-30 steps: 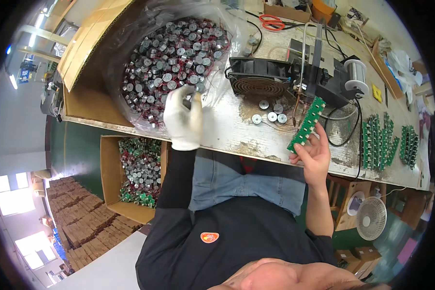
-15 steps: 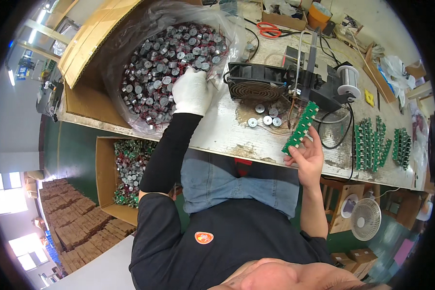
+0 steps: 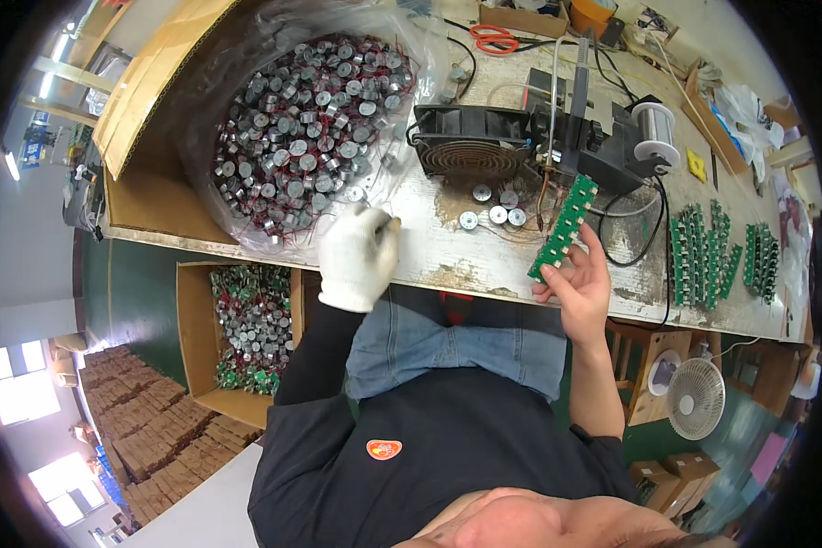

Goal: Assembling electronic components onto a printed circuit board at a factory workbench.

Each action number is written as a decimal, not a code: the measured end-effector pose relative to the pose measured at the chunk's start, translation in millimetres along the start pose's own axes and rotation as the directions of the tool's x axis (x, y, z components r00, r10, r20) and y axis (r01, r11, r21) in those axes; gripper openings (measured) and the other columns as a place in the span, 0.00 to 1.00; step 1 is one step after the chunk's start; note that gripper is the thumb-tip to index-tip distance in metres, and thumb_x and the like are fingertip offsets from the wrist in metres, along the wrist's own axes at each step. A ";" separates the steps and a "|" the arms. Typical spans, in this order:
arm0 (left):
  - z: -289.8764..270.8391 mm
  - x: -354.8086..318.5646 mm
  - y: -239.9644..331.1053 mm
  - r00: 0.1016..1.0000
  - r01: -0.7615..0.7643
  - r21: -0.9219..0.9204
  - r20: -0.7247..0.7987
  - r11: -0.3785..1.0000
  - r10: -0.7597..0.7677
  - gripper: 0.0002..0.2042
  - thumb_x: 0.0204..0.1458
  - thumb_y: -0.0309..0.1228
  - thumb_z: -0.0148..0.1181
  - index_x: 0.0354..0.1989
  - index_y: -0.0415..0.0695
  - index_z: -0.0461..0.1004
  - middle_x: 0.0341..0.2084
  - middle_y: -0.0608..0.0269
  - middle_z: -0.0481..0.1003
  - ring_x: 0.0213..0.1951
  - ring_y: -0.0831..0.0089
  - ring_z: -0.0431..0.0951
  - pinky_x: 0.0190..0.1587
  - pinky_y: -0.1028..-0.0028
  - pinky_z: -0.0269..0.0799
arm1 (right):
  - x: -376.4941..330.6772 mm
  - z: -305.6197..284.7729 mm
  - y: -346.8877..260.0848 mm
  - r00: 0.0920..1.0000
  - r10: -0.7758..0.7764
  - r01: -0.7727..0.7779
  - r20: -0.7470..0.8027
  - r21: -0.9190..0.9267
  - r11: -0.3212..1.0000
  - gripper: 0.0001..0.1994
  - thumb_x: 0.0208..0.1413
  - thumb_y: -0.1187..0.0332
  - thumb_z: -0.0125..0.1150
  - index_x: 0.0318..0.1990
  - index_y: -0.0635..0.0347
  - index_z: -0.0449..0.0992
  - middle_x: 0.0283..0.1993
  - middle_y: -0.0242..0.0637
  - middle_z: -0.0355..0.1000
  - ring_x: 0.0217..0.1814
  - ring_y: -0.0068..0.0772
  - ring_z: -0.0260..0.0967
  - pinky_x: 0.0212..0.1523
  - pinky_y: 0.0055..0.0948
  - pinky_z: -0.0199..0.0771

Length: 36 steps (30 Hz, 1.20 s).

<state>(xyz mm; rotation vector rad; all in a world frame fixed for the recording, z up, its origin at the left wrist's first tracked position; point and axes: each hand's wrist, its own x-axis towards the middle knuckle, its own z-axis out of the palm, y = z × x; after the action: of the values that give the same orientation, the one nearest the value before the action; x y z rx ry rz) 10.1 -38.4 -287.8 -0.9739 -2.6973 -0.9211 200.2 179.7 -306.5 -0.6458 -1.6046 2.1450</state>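
Note:
My right hand (image 3: 580, 288) is bare and pinches a long green circuit board strip (image 3: 566, 222) near its lower end, thumb on top. The strip slants upright over the bench, beside a thin soldering tip. My left hand (image 3: 360, 260), in a white glove, is closed at the bench's front edge, just outside a clear plastic bag (image 3: 288, 242). Its fingers curl inward; what they hold, if anything, is hidden. Small round silver buzzer-like parts (image 3: 298, 146) with red wires fill the bag. Several more round parts (image 3: 498, 215) lie loose on the bench between my hands.
A black fan (image 3: 470, 146) stands behind the loose parts, next to a soldering stand with a solder wire spool (image 3: 655, 132). Rows of green boards (image 3: 703, 256) lie at the right. Red-handled scissors (image 3: 494, 39) are at the back. Below left is a carton (image 3: 192, 315) of wired boards.
My left hand has drawn back from the pile in the bag toward me, to the bench's front edge. My right hand still holds the board strip in nearly the same place.

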 end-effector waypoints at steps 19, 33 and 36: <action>-50.1 -19.7 -0.5 0.970 -0.080 0.016 -0.227 0.997 0.082 0.08 0.41 0.17 0.62 0.30 0.42 0.75 0.31 0.59 0.74 0.25 0.68 0.74 0.28 0.75 0.69 | -1.0 2.6 -0.2 1.000 -0.018 0.018 -0.012 0.014 1.000 0.36 0.51 0.84 0.57 0.67 0.65 0.48 0.46 0.48 0.69 0.29 0.27 0.74 0.24 0.21 0.76; -6.8 -49.0 6.8 0.997 -0.036 0.145 0.075 0.989 0.025 0.23 0.45 0.30 0.66 0.51 0.38 0.70 0.29 0.55 0.71 0.30 0.60 0.74 0.32 0.67 0.70 | -0.3 0.5 1.1 0.999 -0.038 0.038 -0.010 -0.002 0.999 0.35 0.51 0.84 0.57 0.66 0.66 0.48 0.48 0.48 0.68 0.29 0.27 0.74 0.24 0.22 0.76; -4.4 -37.7 8.4 0.960 -0.215 0.120 0.207 0.969 0.188 0.18 0.47 0.31 0.62 0.47 0.41 0.73 0.27 0.60 0.69 0.30 0.60 0.73 0.32 0.65 0.69 | -0.1 0.7 1.9 0.999 -0.032 0.032 -0.008 0.015 0.999 0.35 0.51 0.84 0.57 0.66 0.65 0.48 0.47 0.47 0.68 0.29 0.27 0.74 0.24 0.21 0.76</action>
<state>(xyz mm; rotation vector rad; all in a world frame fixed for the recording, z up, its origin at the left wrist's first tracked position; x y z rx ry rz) 44.5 -56.1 -291.8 -1.3402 -2.7036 -0.6160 199.8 178.6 -308.1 -0.6189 -1.5825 2.1273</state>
